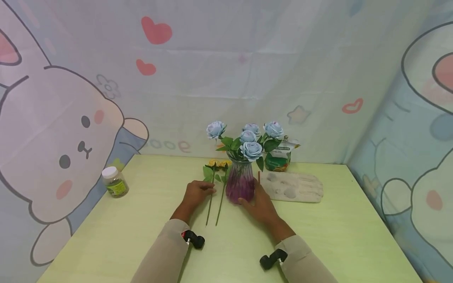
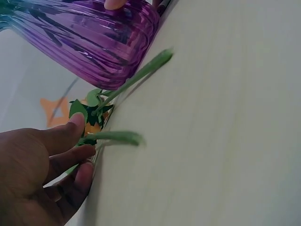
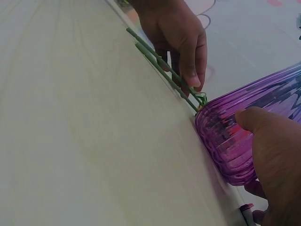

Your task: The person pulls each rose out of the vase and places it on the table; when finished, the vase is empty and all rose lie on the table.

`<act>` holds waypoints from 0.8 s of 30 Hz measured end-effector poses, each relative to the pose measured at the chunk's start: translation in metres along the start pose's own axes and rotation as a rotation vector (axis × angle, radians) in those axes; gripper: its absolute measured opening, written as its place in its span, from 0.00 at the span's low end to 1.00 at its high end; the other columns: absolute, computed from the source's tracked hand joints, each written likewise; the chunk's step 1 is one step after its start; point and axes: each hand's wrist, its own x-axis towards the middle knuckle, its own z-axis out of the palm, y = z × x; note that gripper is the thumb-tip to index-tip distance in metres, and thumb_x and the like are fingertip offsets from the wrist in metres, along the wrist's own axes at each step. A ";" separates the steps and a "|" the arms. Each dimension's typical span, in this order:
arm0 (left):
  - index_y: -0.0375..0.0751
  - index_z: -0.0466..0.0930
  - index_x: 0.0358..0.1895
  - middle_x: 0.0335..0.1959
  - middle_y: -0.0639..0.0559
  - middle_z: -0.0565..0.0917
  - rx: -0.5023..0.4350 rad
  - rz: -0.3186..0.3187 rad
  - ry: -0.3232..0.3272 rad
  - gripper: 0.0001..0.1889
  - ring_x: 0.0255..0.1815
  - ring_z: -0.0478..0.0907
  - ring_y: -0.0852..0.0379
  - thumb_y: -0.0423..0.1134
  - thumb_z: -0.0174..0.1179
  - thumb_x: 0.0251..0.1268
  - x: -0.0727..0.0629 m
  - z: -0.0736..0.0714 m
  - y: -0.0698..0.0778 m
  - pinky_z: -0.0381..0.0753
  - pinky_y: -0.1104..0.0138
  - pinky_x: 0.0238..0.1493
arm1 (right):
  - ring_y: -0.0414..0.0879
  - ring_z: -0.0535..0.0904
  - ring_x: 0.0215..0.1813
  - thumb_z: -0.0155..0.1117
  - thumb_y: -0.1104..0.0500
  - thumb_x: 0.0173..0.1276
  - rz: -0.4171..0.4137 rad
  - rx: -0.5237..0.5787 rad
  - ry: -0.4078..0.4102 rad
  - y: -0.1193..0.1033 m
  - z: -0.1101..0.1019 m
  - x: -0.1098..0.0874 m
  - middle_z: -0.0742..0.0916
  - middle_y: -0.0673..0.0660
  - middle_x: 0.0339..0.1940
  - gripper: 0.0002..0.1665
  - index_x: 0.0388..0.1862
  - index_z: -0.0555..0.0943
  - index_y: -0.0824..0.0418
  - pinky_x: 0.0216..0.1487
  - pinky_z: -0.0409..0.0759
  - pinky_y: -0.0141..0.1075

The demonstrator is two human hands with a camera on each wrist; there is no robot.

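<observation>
At the middle of the pale green table [image 1: 159,251], my right hand [image 1: 263,206] grips the glass vase [image 1: 240,188], thumb on its near face and fingers wrapped round its right side. It stands upright, purple at the base and clearer toward the neck, with five blue roses [image 1: 252,151] showing above the rim.

Just left of the vase, two yellow flowers [image 1: 214,162] lie side by side, blooms on the far side, stems toward me. My left hand [image 1: 194,192] is at the left stem [image 1: 209,212], thumb and index finger on either side of it, the other fingers bent beneath; I cannot tell whether the tips press on it. The right stem lies between that hand and the vase.

To the right of my right hand lies a pale glove [image 1: 301,188], with a thin reddish-brown stick [image 1: 259,177] near its left end. Behind, on the far right of the vase, stands a green-and-white packet [image 1: 277,161]. Well apart on the left is a white-lidded jar [image 1: 116,182].
</observation>
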 end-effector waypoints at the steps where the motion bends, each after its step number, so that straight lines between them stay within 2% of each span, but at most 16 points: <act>1: 0.39 0.95 0.51 0.50 0.40 0.95 0.004 0.005 -0.003 0.10 0.55 0.91 0.39 0.38 0.75 0.70 -0.001 -0.002 0.000 0.89 0.46 0.61 | 0.69 0.65 0.87 0.74 0.39 0.74 -0.005 0.012 0.014 0.002 0.002 0.000 0.67 0.72 0.88 0.61 0.89 0.55 0.71 0.85 0.66 0.65; 5: 0.39 0.95 0.54 0.52 0.39 0.94 0.010 0.009 -0.014 0.13 0.48 0.92 0.42 0.38 0.76 0.70 -0.006 -0.012 0.007 0.91 0.54 0.46 | 0.69 0.64 0.88 0.73 0.39 0.75 0.008 0.018 0.005 0.001 0.002 -0.001 0.66 0.71 0.88 0.61 0.89 0.54 0.70 0.86 0.64 0.65; 7: 0.38 0.94 0.56 0.56 0.37 0.93 0.007 0.013 -0.005 0.14 0.48 0.92 0.42 0.38 0.76 0.70 -0.007 -0.016 0.014 0.92 0.55 0.42 | 0.68 0.64 0.88 0.72 0.39 0.76 0.018 0.002 -0.005 0.002 0.002 0.000 0.66 0.71 0.88 0.61 0.90 0.53 0.69 0.87 0.64 0.63; 10: 0.37 0.93 0.57 0.58 0.36 0.92 -0.019 0.030 0.027 0.15 0.49 0.93 0.39 0.39 0.76 0.71 -0.009 -0.022 0.026 0.93 0.51 0.45 | 0.67 0.63 0.88 0.72 0.41 0.77 0.025 -0.011 -0.025 0.001 0.001 0.001 0.66 0.70 0.89 0.61 0.90 0.52 0.69 0.88 0.64 0.61; 14: 0.37 0.92 0.58 0.60 0.37 0.91 -0.070 0.093 0.076 0.16 0.56 0.92 0.37 0.39 0.74 0.73 -0.009 -0.027 0.044 0.93 0.45 0.53 | 0.66 0.63 0.89 0.72 0.41 0.76 0.020 -0.008 -0.022 0.001 0.000 0.001 0.66 0.70 0.89 0.61 0.90 0.52 0.69 0.88 0.64 0.60; 20: 0.39 0.91 0.61 0.62 0.39 0.90 -0.194 0.161 0.134 0.17 0.61 0.89 0.38 0.42 0.72 0.76 -0.009 -0.031 0.071 0.83 0.39 0.70 | 0.67 0.62 0.89 0.72 0.41 0.77 0.034 -0.018 -0.025 0.000 0.000 0.000 0.65 0.70 0.89 0.60 0.90 0.52 0.70 0.88 0.63 0.61; 22: 0.39 0.91 0.61 0.63 0.39 0.90 -0.272 0.174 0.146 0.17 0.60 0.88 0.39 0.42 0.72 0.77 -0.008 -0.032 0.080 0.83 0.38 0.69 | 0.67 0.62 0.89 0.71 0.41 0.78 0.038 -0.015 -0.030 -0.001 0.000 0.000 0.65 0.70 0.89 0.60 0.90 0.52 0.70 0.88 0.63 0.61; 24: 0.39 0.90 0.61 0.61 0.38 0.90 -0.355 0.188 0.155 0.16 0.57 0.88 0.41 0.41 0.72 0.77 -0.007 -0.034 0.090 0.87 0.42 0.64 | 0.67 0.62 0.89 0.71 0.41 0.77 0.039 -0.011 -0.032 -0.002 0.000 -0.001 0.65 0.70 0.89 0.60 0.90 0.52 0.70 0.88 0.63 0.61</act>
